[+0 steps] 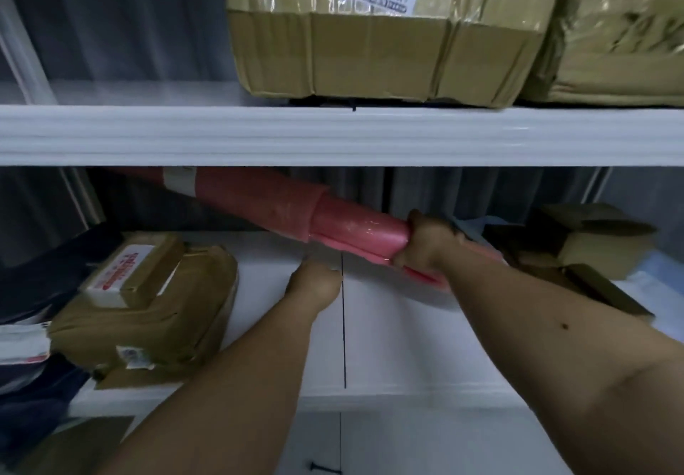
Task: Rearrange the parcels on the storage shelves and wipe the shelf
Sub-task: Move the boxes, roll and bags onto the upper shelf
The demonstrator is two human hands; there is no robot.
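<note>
left grip (314, 287): curled, holding nothing | right grip (425, 243): fist, clenched round something

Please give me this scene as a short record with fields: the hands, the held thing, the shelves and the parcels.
right hand: grips the end of the pink roll
left hand: over the lower shelf, fingers curled, holds nothing
pink roll: long, slanting up to the left under the upper shelf
upper shelf: big box labelled 3008
lower shelf, left: taped brown parcels
lower shelf, right: small cardboard boxes
</note>
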